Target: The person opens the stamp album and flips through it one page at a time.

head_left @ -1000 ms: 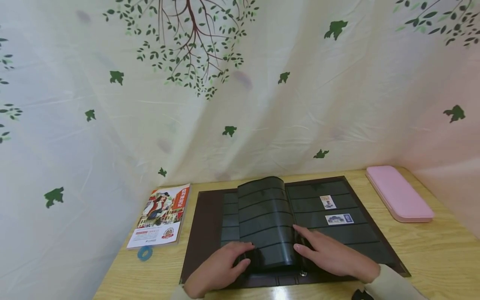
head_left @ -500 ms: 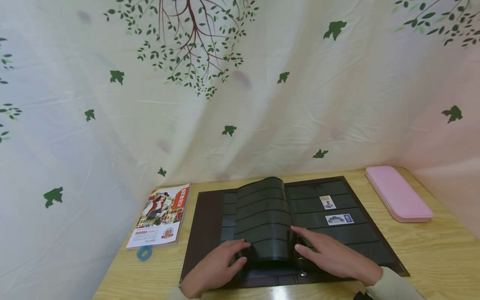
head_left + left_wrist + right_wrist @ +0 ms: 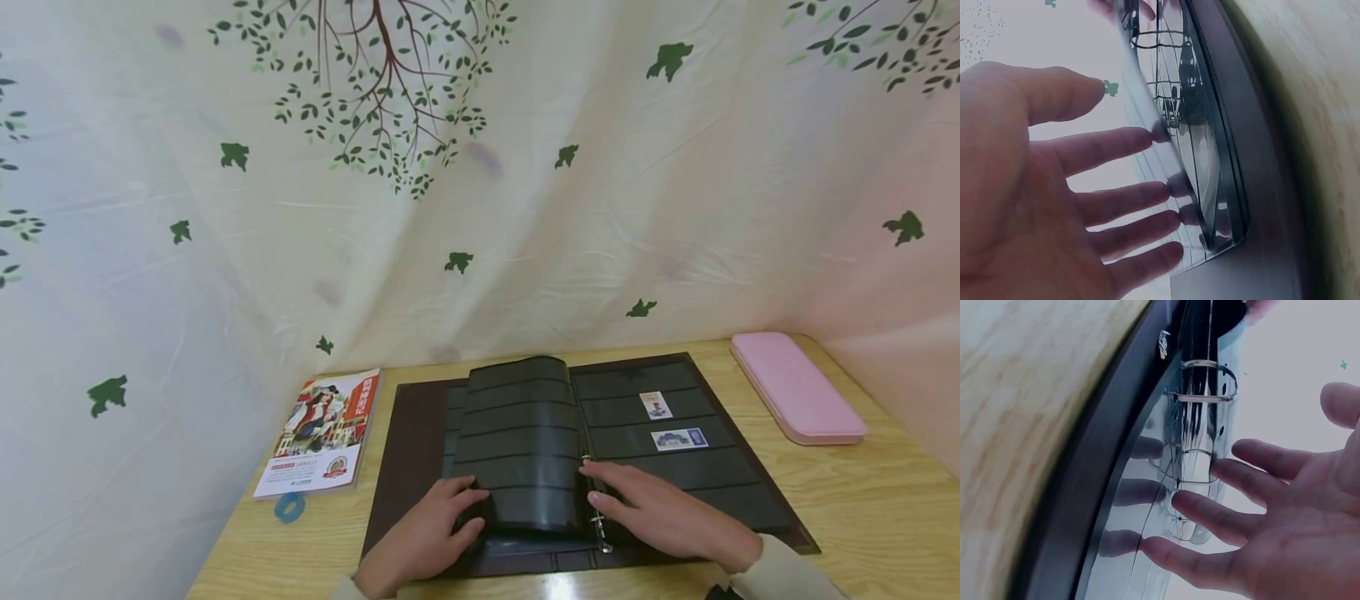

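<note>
A stamp album (image 3: 408, 467) with a dark brown cover lies open on the table, its black pocket pages held on metal rings (image 3: 1207, 399). One page (image 3: 517, 446) bows upward over the left side. My left hand (image 3: 423, 533) touches that page's outer edge with loosely extended fingertips; in the left wrist view, the thumb (image 3: 1066, 94) stands apart. With fingers spread, my right hand (image 3: 667, 512) rests its fingertips on the right page beside the rings. Two stamps, a small upright one (image 3: 656, 405) and a wider one (image 3: 679, 439), sit in the right page's pockets.
Left of the album lies a colourful book (image 3: 321, 433), with a blue ring-shaped item (image 3: 289, 507) just below it. A pink case (image 3: 798, 387) rests at the table's back right. Behind the wooden table (image 3: 885, 508) hangs a leaf-patterned curtain (image 3: 540, 217).
The bowed page has lowered and spread to the left, with my left hand shifting slightly left along with it. My right hand has slid slightly down beside the rings, which show more now.
</note>
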A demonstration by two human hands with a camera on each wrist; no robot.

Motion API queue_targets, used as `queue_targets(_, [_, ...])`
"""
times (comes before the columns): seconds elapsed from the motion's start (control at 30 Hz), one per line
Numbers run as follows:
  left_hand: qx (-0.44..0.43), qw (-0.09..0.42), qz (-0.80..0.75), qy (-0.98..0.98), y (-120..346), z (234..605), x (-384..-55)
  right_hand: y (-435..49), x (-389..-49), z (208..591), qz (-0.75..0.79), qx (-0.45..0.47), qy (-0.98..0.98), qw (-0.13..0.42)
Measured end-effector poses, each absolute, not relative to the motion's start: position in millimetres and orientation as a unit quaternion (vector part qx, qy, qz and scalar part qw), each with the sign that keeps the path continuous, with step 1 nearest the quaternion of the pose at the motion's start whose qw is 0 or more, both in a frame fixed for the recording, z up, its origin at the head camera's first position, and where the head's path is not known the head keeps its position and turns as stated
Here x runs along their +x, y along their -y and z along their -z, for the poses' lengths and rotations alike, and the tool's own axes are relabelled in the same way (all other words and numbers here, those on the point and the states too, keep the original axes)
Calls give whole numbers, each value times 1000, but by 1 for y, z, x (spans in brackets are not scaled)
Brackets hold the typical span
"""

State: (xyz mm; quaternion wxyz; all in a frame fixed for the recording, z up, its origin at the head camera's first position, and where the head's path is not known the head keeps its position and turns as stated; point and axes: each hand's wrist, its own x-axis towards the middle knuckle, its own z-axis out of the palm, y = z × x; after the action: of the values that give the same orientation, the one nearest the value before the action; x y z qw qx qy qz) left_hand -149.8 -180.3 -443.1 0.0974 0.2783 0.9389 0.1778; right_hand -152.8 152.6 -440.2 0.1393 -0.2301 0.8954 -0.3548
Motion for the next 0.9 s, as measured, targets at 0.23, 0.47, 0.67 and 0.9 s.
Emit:
queue_targets(0.23, [273,114,-171,-940,182,450,-152,-153,-172,436,379,-197,-896,119])
queue_targets(0.47, [272,133,-180,-936,185,451,-153,-155,-207,439,380,-193,-897,119])
queue_targets(0.67, [275,136,-191,-932,187,451,-153,-150,-214,444,348,-211,-904,133])
queue_targets(0.9, [274,130,-191,-933,187,448,-154,-144,-215,448,334,-215,-906,146])
